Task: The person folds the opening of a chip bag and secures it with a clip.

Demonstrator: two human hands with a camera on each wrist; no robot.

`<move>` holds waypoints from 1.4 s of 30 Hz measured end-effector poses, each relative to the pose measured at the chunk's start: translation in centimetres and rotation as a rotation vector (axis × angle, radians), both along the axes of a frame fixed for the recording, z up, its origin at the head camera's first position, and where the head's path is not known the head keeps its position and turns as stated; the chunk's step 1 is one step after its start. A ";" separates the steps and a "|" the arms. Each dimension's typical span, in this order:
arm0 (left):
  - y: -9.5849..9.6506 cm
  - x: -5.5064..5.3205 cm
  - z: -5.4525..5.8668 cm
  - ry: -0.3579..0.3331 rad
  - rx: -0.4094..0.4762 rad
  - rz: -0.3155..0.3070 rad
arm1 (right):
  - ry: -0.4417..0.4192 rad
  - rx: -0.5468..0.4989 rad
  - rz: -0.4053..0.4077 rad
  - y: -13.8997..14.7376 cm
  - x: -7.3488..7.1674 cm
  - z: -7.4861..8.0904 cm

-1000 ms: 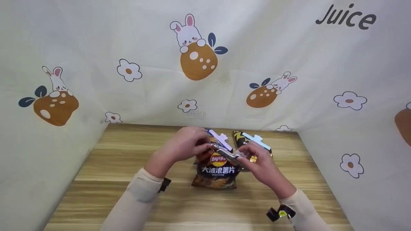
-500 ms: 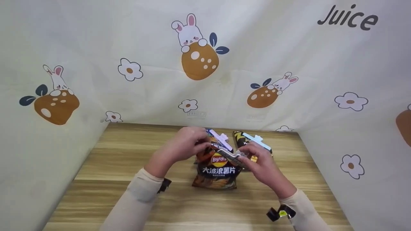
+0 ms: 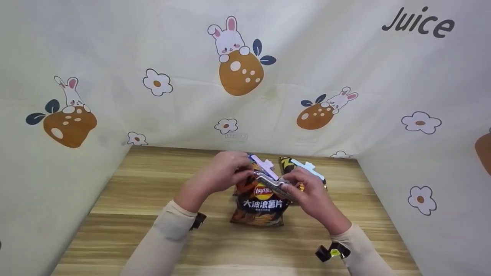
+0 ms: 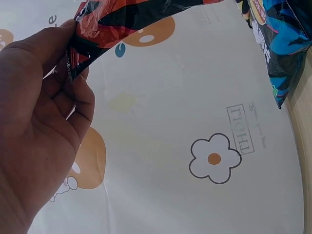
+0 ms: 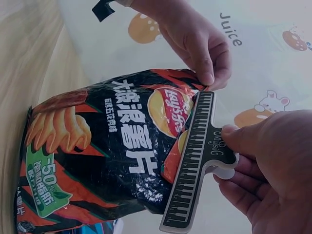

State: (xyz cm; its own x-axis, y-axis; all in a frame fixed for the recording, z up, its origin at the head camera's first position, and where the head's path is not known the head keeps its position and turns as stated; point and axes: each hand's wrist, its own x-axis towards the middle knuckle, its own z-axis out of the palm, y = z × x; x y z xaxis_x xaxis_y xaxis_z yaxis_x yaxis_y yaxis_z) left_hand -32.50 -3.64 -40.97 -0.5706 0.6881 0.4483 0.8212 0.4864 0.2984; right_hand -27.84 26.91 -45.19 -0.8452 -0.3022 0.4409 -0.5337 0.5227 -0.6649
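Note:
A dark red-and-black bag of potato chips (image 3: 262, 205) stands on the table, its top raised toward both hands. My left hand (image 3: 222, 170) pinches one top corner of the bag between thumb and fingers, as the left wrist view also shows. With thumb and fingers my right hand (image 3: 310, 189) grips the handle of a black-and-silver bag clip (image 5: 192, 161) printed with piano keys. In the right wrist view the clip lies across the bag's upper edge, its far end near the left fingertips. Whether its back half is behind the bag is hidden.
Behind stands a blue chip bag (image 4: 287, 44) with a purple clip (image 3: 264, 166) on top. A black-and-yellow bag (image 3: 285, 165) with a light blue clip (image 3: 308, 168) is at the back right. Printed cloth walls (image 3: 184, 111) enclose the wooden table (image 3: 153, 234).
The right hand has shifted slightly left, bringing the clip along the bag's top toward the left hand. The left hand keeps its pinch on the corner. The head view has turned a little.

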 end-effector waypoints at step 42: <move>-2.5 -0.4 -5.8 -0.584 0.167 0.047 | -0.049 -0.041 0.080 -0.8 -0.6 -0.2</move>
State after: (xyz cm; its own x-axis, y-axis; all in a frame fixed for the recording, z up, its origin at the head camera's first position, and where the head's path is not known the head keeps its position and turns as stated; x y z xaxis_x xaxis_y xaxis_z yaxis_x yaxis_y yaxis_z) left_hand -32.89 -6.11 -46.74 -0.7829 0.6034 0.1517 0.4775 0.4264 0.7683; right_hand -28.45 26.08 -45.43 -0.8399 -0.3516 0.4134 -0.5390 0.4514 -0.7111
